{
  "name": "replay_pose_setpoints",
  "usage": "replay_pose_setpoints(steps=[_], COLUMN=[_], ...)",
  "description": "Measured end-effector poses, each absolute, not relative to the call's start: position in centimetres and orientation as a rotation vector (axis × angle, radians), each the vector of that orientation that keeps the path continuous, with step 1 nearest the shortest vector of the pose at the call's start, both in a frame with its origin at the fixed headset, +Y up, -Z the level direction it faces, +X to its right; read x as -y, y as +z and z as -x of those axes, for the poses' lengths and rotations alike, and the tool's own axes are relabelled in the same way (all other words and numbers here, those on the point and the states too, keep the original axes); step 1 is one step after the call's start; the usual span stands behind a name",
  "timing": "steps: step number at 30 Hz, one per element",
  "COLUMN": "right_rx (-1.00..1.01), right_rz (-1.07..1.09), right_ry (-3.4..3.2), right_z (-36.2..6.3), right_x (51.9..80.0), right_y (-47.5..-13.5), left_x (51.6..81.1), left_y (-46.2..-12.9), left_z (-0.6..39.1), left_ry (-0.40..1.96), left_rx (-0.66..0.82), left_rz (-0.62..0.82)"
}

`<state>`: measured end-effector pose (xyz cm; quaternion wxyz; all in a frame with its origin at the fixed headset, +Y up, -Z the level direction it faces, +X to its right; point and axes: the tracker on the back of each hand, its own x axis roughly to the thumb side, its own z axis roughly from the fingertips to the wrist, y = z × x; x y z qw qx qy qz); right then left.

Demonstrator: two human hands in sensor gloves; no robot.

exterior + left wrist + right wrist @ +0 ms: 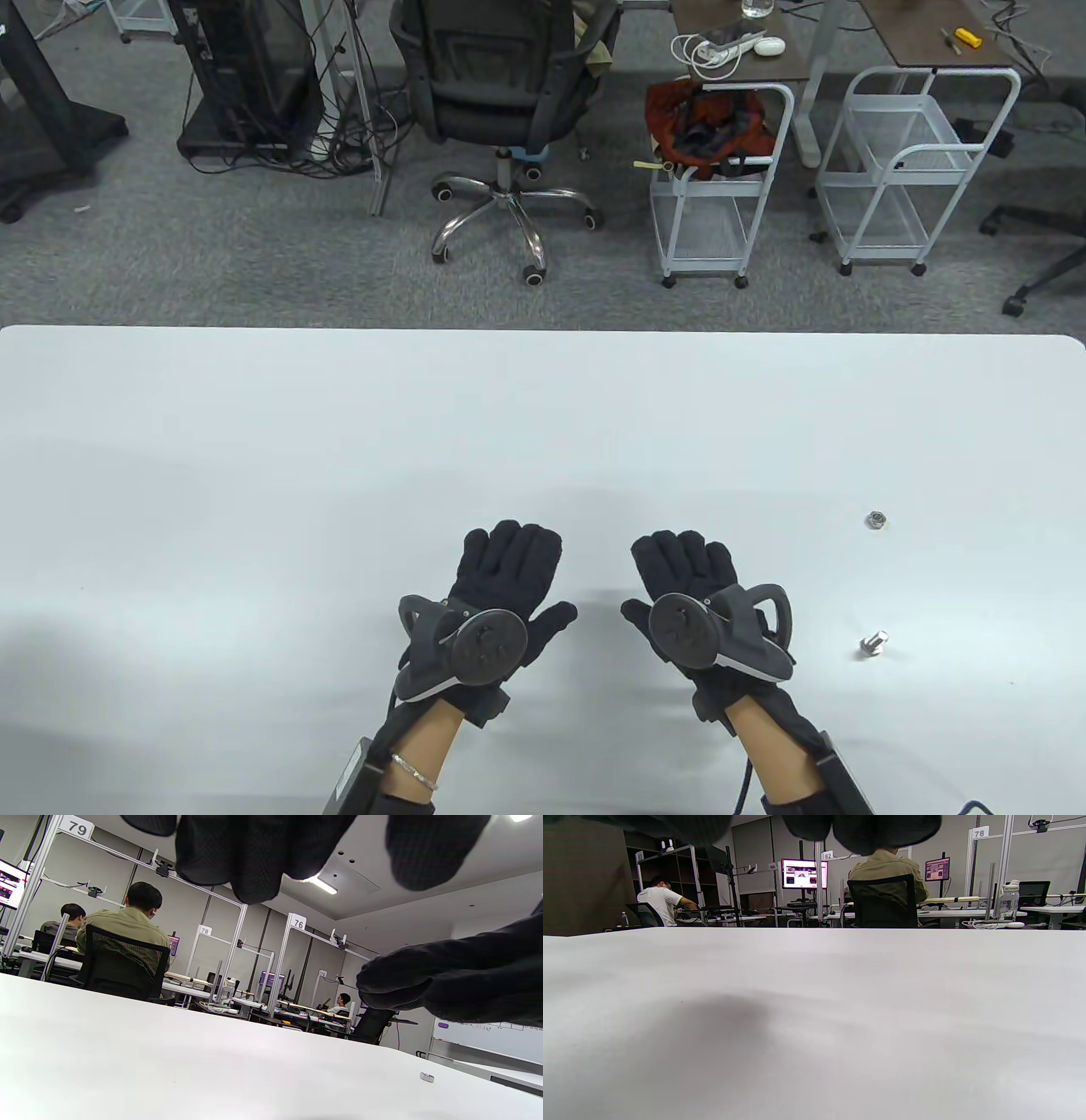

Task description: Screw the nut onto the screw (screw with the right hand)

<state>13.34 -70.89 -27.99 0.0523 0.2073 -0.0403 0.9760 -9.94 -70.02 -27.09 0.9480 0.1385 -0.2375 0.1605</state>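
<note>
A small silver nut [876, 519] lies on the white table [254, 475] at the right. A short silver screw [873, 643] lies nearer the front, below the nut. My left hand [509, 569] and right hand [683, 564] lie flat side by side near the front middle of the table, fingers stretched forward, holding nothing. The right hand is well left of both parts. In the left wrist view the nut [427, 1077] shows small at the far right, beyond my fingers [263, 853]. The right wrist view shows only bare table [814, 1018] and fingertips [865, 832].
Beyond the table's far edge stand an office chair [501, 93], two white wire carts [721, 187], one holding an orange bag [704, 127], and desks with cables.
</note>
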Motion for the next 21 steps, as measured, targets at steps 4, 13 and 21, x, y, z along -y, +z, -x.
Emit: replay_pose_setpoints(steps=[4, 13, 21], right_rx=[0.112, 0.041, -0.122], right_rz=[-0.635, -0.285, 0.361], right_ry=[2.958, 3.071, 3.047], right_z=[-13.4, -18.1, -25.4], right_x=[70.7, 68.3, 68.4], right_y=[-28.0, -28.2, -28.1], left_x=[70.0, 70.0, 70.0], left_y=[-27.1, -27.1, -27.1], left_z=[9.9, 10.0, 10.0], left_ry=[0.329, 0.324, 0.318], left_rx=[0.485, 0.487, 0.489], left_rz=[-0.283, -0.277, -0.272])
